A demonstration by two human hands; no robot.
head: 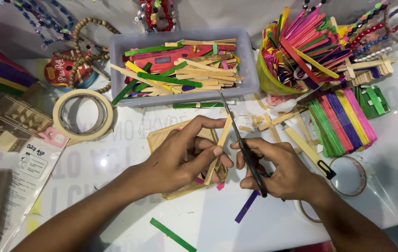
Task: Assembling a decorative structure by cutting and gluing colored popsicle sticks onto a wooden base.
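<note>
left hand (pixel 180 156) pinches a plain wooden stick (pixel 221 142) upright over a wooden panel (pixel 161 136) | right hand (pixel 280 168) grips scissors (pixel 243 144), blades just beside the stick | grey tray (pixel 250 70) of sticks behind | tape roll (pixel 83 115) left

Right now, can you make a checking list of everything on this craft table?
Surface: white table, partly bare near the person.
Job's things: plain wooden stick held in left hand; scissors in right hand, blades open by the stick.
Clutter: grey tray of sticks, green cup of coloured sticks, tape roll, loose green stick, bead strings.
Grippers: both hands gripping.
Cables: nothing seen.
Surroundings: small stick houses at left.
</note>
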